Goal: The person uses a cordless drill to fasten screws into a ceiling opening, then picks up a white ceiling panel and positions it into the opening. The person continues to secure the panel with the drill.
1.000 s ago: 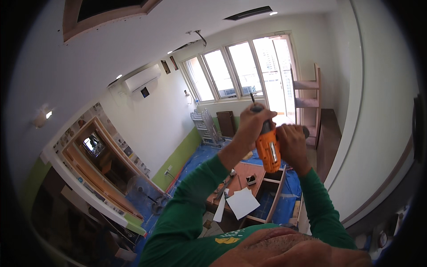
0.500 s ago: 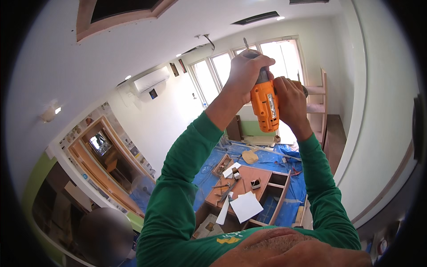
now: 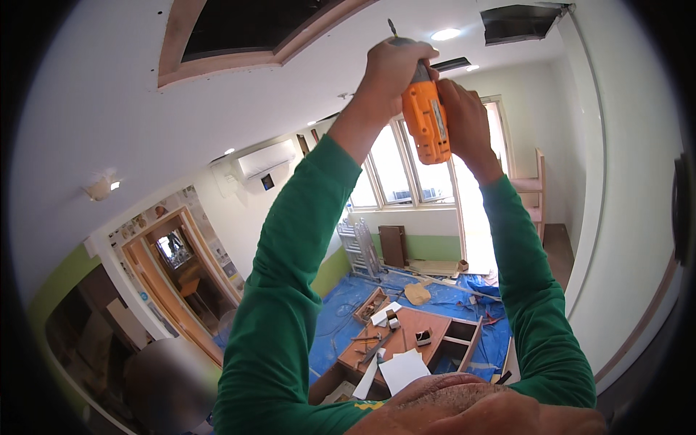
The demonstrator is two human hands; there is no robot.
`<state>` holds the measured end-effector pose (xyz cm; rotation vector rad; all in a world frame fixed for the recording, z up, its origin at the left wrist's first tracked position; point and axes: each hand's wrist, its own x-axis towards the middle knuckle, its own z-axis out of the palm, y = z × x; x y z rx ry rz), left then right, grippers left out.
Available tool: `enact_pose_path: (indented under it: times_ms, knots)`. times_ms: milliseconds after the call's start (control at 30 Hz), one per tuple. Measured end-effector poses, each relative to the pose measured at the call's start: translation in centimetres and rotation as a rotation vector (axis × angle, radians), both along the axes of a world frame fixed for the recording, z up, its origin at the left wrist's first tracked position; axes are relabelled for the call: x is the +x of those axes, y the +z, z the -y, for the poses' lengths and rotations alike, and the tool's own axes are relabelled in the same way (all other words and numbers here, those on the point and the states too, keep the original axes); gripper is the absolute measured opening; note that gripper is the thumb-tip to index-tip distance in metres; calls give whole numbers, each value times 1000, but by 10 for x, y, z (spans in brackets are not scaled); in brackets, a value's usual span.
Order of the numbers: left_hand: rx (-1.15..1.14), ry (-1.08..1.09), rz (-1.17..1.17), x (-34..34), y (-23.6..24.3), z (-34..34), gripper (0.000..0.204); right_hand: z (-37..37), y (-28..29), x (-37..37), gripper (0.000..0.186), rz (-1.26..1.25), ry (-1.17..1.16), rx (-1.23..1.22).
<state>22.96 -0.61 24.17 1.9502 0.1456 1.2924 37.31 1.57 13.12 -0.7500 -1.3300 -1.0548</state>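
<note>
An orange and black power drill (image 3: 428, 123) is held up overhead, close under the white ceiling. Its thin bit (image 3: 392, 27) points upward, and I cannot tell whether the tip touches the ceiling. My left hand (image 3: 386, 71) is wrapped round the drill's dark front end, just below the bit. Behind the orange body, my right hand (image 3: 466, 116) is closed on the drill's handle side; the handle itself is mostly hidden by those fingers. Both arms, in green sleeves, reach up from the lower edge.
A wood-framed opening (image 3: 170, 54) is cut in the ceiling at upper left. Below stands a brown wooden work surface (image 3: 413, 319) with tools and white sheets on it. Blue sheeting (image 3: 337, 308) covers the floor. A folded ladder (image 3: 359, 250) leans by the windows. A blurred round shape (image 3: 170, 384) is at lower left.
Both hands and the drill have risen toward the ceiling and shifted slightly left. The view has tilted upward, bringing more of the ceiling openings in. The grip looks the same.
</note>
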Motion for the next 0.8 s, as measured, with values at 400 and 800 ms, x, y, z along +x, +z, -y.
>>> enact_pose_path:
  times_ms: [400,800]
  knots:
    - [115,87,23,9,76,1,19,-24,74,-1,32,71,282,161]
    - [115,95,0,14,108,-3,20,-28,94,0,40,81,295,218]
